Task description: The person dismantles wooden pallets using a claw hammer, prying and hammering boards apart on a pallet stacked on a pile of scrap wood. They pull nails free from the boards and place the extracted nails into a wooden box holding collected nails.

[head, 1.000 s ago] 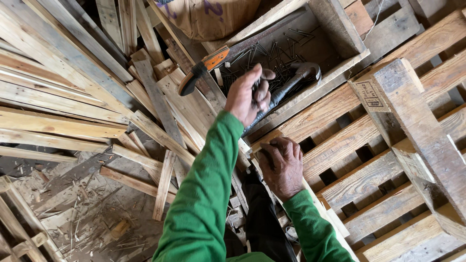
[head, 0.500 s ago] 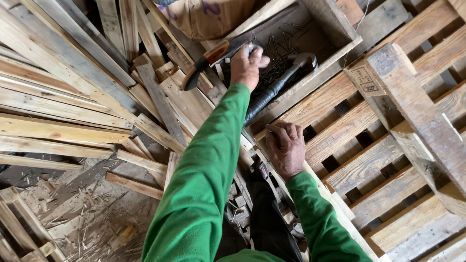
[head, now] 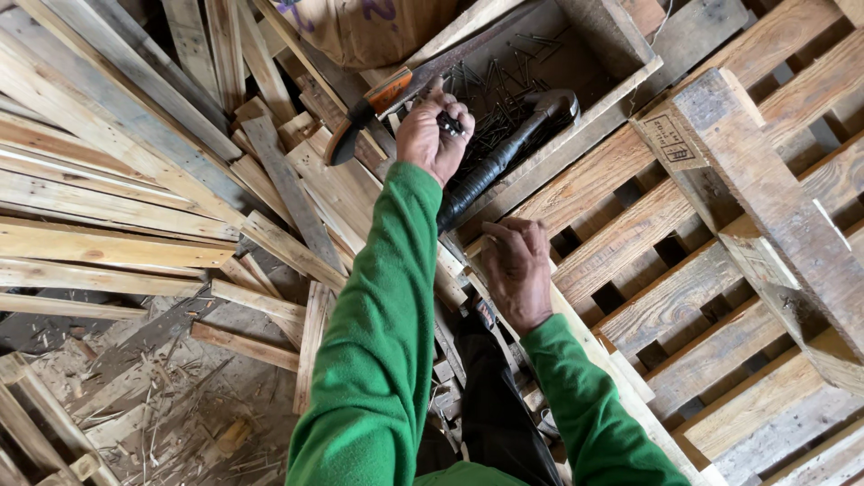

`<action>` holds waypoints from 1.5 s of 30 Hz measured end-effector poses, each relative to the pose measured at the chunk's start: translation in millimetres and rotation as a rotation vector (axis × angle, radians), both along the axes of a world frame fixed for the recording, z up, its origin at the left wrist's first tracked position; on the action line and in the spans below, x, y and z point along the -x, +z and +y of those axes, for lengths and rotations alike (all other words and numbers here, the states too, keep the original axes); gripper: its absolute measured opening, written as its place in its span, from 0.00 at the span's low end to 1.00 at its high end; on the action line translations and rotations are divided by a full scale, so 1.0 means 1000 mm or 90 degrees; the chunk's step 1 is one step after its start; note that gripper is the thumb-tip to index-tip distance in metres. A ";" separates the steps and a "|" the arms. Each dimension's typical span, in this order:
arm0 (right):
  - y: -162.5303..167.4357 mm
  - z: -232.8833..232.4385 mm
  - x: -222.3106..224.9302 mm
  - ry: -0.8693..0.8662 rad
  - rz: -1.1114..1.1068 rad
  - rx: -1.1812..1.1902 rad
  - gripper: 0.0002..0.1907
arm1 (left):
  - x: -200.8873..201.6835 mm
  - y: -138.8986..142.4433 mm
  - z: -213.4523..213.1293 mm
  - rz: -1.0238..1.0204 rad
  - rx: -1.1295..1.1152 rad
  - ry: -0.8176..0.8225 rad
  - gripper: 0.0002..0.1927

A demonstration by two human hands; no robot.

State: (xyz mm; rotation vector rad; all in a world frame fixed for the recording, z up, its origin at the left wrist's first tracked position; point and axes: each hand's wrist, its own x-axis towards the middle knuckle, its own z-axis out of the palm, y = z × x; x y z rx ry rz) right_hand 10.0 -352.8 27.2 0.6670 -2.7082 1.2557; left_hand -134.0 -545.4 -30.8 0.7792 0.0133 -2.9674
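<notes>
My left hand (head: 432,137) reaches up to the near edge of an open wooden box (head: 621,40) and is closed on a small bunch of dark nails (head: 449,122). More loose nails (head: 504,85) lie on the box floor. A hammer with a black handle (head: 504,153) leans out of the box just right of that hand. My right hand (head: 517,268) rests lower down on a pale plank edge (head: 585,337) beside the pallet, fingers curled. Whether it grips anything is hidden. Both arms wear green sleeves.
A tool with an orange and black handle (head: 364,108) lies across the box's left corner. A slatted wooden pallet (head: 720,270) fills the right side. Loose planks (head: 117,243) pile up on the left, with splinters and scraps (head: 153,405) on the floor below. A brown sack (head: 360,27) sits at the top.
My left hand has moved up and left from the hammer handle to the box edge and now holds nails. My right hand has stayed on the plank.
</notes>
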 end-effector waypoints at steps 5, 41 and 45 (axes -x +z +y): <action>0.000 -0.018 0.015 -0.070 -0.308 0.212 0.10 | -0.028 0.028 -0.004 -0.056 0.193 -0.061 0.24; 0.019 -0.019 0.123 0.057 -0.903 0.983 0.09 | -0.215 0.050 0.046 0.074 0.144 -0.047 0.18; 0.037 0.055 0.026 0.142 -0.662 0.608 0.13 | -0.207 0.051 0.060 0.110 0.136 -0.089 0.13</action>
